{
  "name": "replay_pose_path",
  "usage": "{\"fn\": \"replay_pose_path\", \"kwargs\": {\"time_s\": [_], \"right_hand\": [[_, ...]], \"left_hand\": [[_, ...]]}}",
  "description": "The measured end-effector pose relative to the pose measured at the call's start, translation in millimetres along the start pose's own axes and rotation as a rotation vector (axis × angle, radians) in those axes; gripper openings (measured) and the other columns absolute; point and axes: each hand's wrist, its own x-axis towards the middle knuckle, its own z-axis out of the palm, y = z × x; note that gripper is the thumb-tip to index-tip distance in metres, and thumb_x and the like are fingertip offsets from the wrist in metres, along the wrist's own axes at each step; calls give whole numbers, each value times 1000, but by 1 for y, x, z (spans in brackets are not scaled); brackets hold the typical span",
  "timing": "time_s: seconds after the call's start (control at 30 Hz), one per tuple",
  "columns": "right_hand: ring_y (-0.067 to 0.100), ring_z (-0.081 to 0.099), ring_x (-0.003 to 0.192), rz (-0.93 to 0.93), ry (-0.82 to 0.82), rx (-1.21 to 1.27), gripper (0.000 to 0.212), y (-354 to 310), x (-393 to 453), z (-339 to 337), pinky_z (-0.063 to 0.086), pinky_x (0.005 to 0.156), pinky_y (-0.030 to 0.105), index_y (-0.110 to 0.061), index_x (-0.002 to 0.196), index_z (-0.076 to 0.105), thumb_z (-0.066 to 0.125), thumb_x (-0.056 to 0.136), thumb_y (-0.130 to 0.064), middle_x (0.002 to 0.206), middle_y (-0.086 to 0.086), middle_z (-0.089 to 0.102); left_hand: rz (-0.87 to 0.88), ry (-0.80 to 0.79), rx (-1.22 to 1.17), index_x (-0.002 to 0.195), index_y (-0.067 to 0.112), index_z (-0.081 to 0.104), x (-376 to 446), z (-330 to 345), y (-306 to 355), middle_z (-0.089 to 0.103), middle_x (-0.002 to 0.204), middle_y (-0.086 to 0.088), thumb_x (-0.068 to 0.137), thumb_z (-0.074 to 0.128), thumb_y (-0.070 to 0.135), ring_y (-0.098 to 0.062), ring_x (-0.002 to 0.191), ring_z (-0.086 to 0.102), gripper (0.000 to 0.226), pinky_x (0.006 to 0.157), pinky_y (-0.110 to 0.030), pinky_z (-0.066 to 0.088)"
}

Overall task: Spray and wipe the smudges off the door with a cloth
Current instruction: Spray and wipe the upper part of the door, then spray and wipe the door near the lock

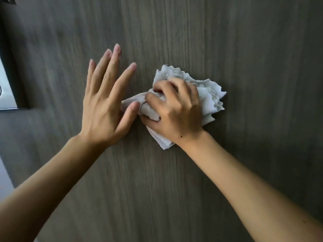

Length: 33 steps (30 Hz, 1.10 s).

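A dark grey-brown wood-grain door (pixel 218 41) fills almost the whole view. My right hand (pixel 176 110) grips a bunched pale grey-white cloth (pixel 208 95) and holds it against the door near the middle. My left hand (pixel 106 100) lies flat on the door just left of the cloth, fingers straight and spread, its thumb touching the cloth's left end. No spray bottle is in view.
At the far left the door's edge (pixel 15 95) meets a bright gap with a pale surface (pixel 5 88) behind it. Both bare forearms come in from the bottom corners.
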Motion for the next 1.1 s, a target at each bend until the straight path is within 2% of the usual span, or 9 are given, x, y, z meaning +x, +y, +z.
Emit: {"fn": "replay_pose_path", "kwargs": {"time_s": [0.2,0.33,0.53,0.6,0.73,0.83,0.93,1.03,1.1], "right_hand": [[28,63,83,-7,-67,48,28,-19,-91,-31,44,71,39,-18,75,69,70,78,-46,83,2,67],[28,60,73,142,-219,42,20,-33,-168,-71,43,65,37,-18,67,66,68,74,-36,75,0,63],[24,54,61,398,-332,8,29,-42,-280,-160,45,59,36,-15,58,58,59,80,-34,69,1,58],[23,55,62,453,-436,-5,27,-49,-321,-194,45,60,35,-15,59,59,62,78,-34,70,1,59],[21,57,68,544,-761,15,28,-70,-410,-267,48,62,33,-17,66,63,63,80,-41,77,0,62],[21,58,69,602,-956,14,28,-92,-468,-314,48,62,30,-17,71,65,64,79,-43,79,0,62],[20,58,68,687,-1084,-10,27,-113,-508,-347,44,61,25,-17,73,66,68,75,-43,76,0,62],[17,57,68,783,-1162,-24,23,-130,-539,-366,45,58,25,-19,72,65,69,74,-42,74,-2,61],[16,57,67,858,-1202,-34,23,-139,-554,-372,44,57,25,-21,70,63,70,74,-42,72,-3,61]], "left_hand": [[-68,-158,-132,142,7,34,-93,15,65,26,149,-29,101,25,46,-35,143,18,57,118,-51,8],[-135,-251,-218,144,9,31,-155,18,115,24,152,-25,100,26,47,-33,145,15,58,119,-49,7],[-302,-383,-397,144,9,32,-250,18,206,23,154,-22,99,32,44,-35,145,19,57,118,-50,15],[-356,-479,-461,144,9,34,-292,15,244,24,154,-23,98,34,45,-35,145,21,58,118,-50,18],[-462,-753,-604,147,13,34,-394,-9,332,23,157,-16,96,40,49,-29,146,20,63,118,-45,21],[-640,-951,-700,151,20,23,-462,-31,397,15,161,-3,93,39,60,-18,147,18,72,117,-34,22],[-804,-1067,-760,153,25,12,-506,-41,442,9,162,6,88,44,68,-10,147,16,84,114,-32,28],[-836,-1180,-798,153,30,-6,-534,-37,467,-3,160,13,80,52,73,-2,147,5,103,116,-30,25],[-846,-1233,-813,151,30,-14,-544,-28,474,-5,160,14,75,58,73,-3,146,5,113,117,-32,26]]}}
